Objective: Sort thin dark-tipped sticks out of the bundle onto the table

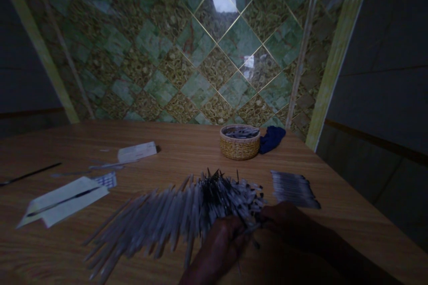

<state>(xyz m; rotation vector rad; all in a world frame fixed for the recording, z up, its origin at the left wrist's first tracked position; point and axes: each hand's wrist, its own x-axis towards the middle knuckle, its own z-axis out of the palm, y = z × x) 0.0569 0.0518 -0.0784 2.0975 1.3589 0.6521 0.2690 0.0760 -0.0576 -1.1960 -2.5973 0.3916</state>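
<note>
My left hand is closed, its fingers pinching a slim pen at the near edge of a big pile. My right hand has its fingers closed at the other end of this pen; dimness hides the exact grip. Just beyond both hands spreads the pile of translucent pen barrels, fanned out to the left. Thin dark refills or tips stick up in its middle, and dark-ended pens lie at its right. Past my right hand, a neat row of capped pens lies side by side.
A woven basket filled with pens stands at the back, touching a dark blue cloth. To the left are a small white box, a folded paper with a dark pen on it, and a thin black stick. A tiled wall borders the table.
</note>
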